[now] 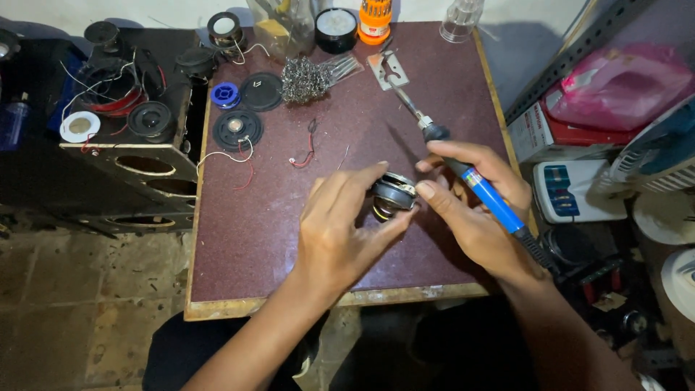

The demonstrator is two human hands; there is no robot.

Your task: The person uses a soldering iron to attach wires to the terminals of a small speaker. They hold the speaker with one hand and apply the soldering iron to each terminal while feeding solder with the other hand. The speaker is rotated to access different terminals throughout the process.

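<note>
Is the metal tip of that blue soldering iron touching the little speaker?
Apart. The head view shows the soldering iron tip pointing away, well above the speaker.

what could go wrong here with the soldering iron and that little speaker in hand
1. The right hand holds the blue soldering iron while its fingers also touch the small speaker; a slip might swing the metal shaft toward the left hand.
2. The iron's tip sits near its metal stand, loosely; it may slide off.
3. The speaker is held above the table, so it could drop.
</note>
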